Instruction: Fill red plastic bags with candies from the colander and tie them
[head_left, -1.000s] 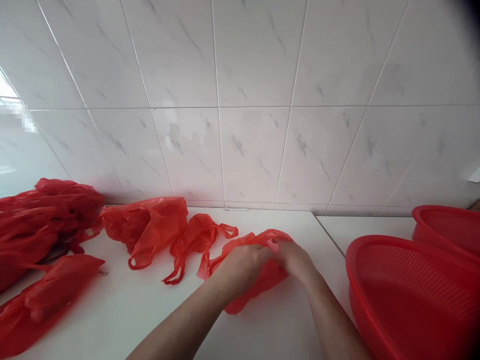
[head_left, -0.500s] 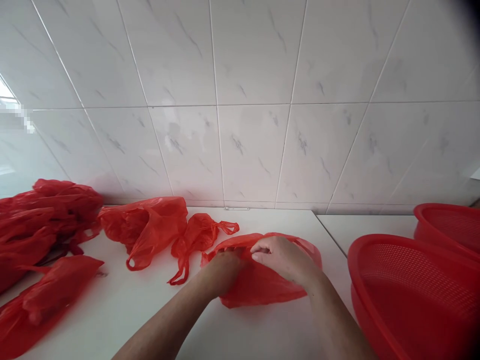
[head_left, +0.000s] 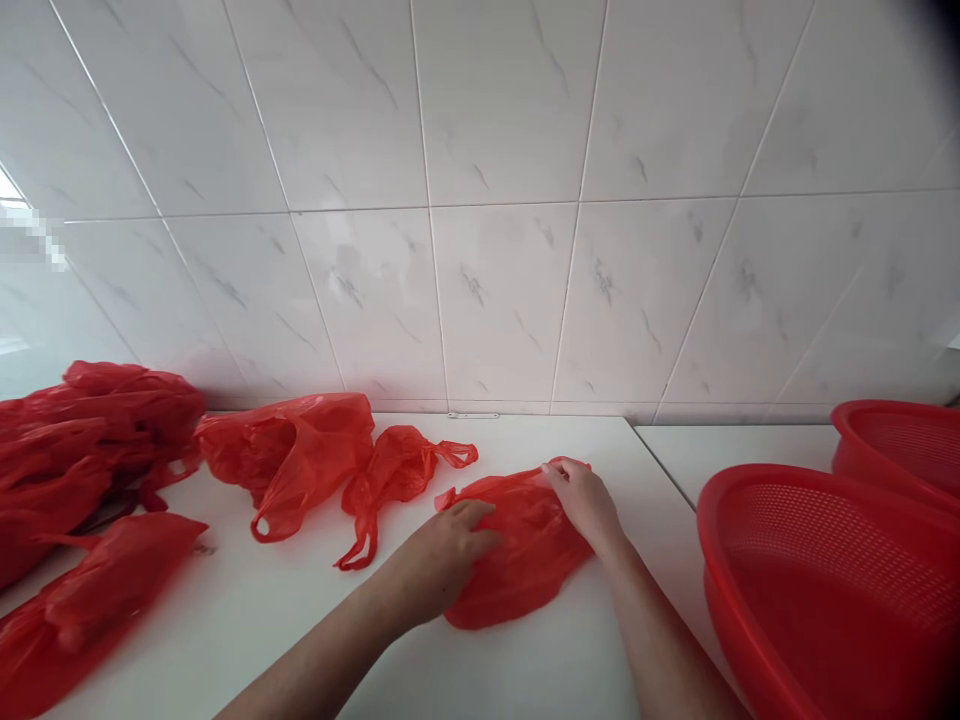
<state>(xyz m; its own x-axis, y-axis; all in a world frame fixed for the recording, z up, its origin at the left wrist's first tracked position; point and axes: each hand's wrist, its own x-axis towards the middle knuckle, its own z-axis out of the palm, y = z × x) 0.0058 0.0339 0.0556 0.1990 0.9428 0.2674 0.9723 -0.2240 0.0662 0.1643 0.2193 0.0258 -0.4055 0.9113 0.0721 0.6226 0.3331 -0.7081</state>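
Note:
A thin red plastic bag [head_left: 517,550] lies crumpled and fairly flat on the white tabletop in front of me. At its upper right edge, my right hand [head_left: 585,502] has its fingers closed in a pinch on the plastic. Over the bag's left side is my left hand [head_left: 450,560], its fingers apart and bent toward the plastic. Whether those fingertips touch the bag I cannot tell. Just left of it, a smaller red bag [head_left: 394,470] with loop handles rests on the table.
Farther left are a larger red bag [head_left: 322,440], a heap of red bags [head_left: 105,420] and another red bag [head_left: 112,580] at the near left. On the right stand two red perforated baskets [head_left: 720,540]. A tiled wall [head_left: 502,290] closes off the back.
The bag's mouth has collapsed and its right side has drawn in to the left. My left hand has come out from the bag's opening; my right hand has shifted right onto its edge.

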